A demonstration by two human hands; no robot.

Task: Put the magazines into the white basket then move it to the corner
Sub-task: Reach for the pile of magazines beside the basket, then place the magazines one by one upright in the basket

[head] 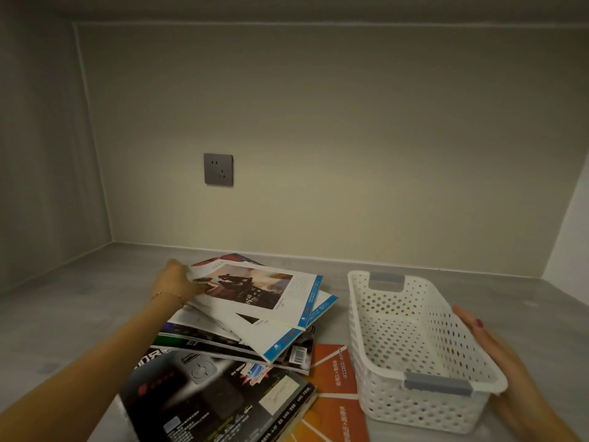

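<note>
A loose pile of magazines [229, 346] lies on the grey surface at lower centre. The top one, a white magazine with a blue edge and a dark photo [255, 291], is lifted at its far left edge, and my left hand [173, 282] grips that edge. To the right stands the white perforated basket [424, 378] with grey handles, and nothing lies in it. My right hand [481, 333] rests flat against the basket's right outer wall. An orange magazine [334, 378] lies partly under the pile, beside the basket.
The grey counter [79, 314] runs back to a beige wall with a grey power socket [218, 169]. The left wall meets the back wall in a corner [111, 242] at the far left. A white wall edge rises at the far right.
</note>
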